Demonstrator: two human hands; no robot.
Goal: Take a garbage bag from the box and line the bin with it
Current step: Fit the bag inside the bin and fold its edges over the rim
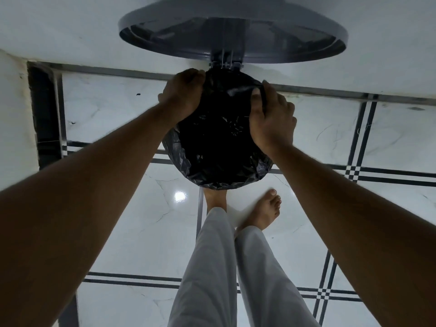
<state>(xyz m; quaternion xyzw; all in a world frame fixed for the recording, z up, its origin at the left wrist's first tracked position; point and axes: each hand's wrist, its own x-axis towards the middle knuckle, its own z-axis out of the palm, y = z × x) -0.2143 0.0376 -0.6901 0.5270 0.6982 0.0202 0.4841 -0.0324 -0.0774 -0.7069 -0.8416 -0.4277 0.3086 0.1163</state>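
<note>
A black garbage bag (217,142) covers the round mouth of the bin below me, and its edge is folded down over the near rim. The bin's grey lid (259,43) stands raised behind it against the wall. My left hand (182,94) grips the bag's edge at the far left of the rim, fingers curled over it. On the far right of the rim, my right hand (271,116) pinches a fold of the bag between thumb and fingers. The bin's body is hidden under the bag. No box is in view.
White marble floor tiles (122,208) with black stripe borders surround the bin. A white wall (70,31) runs behind it, with a dark gap (43,114) at the left. My bare feet (264,211) and light trousers stand just in front of the bin.
</note>
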